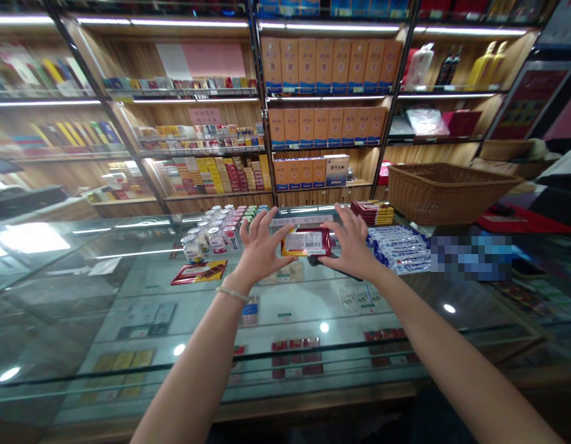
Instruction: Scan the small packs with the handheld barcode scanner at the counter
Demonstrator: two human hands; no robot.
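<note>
A chocolate bar (306, 242) in a red and yellow wrapper is between my two hands above the glass counter (308, 308), its barcode side facing me. My left hand (263, 246) grips its left end with thumb and forefinger, the other fingers raised. At the other end, my right hand (353, 243) pinches it in the same way. Another red and yellow chocolate bar (200, 272) lies on the glass, left of my left hand. Beyond my right hand is a stack of similar packets (372, 213). A dark object (341, 269), partly hidden, sits under my right hand.
Several small tubs (214, 237) stand in rows at the left. Blue and white packets (401, 248) lie right of my right hand, with a wicker basket (447, 191) behind. Boxed goods sit inside the glass case. Shelves with orange boxes (325, 65) line the back wall.
</note>
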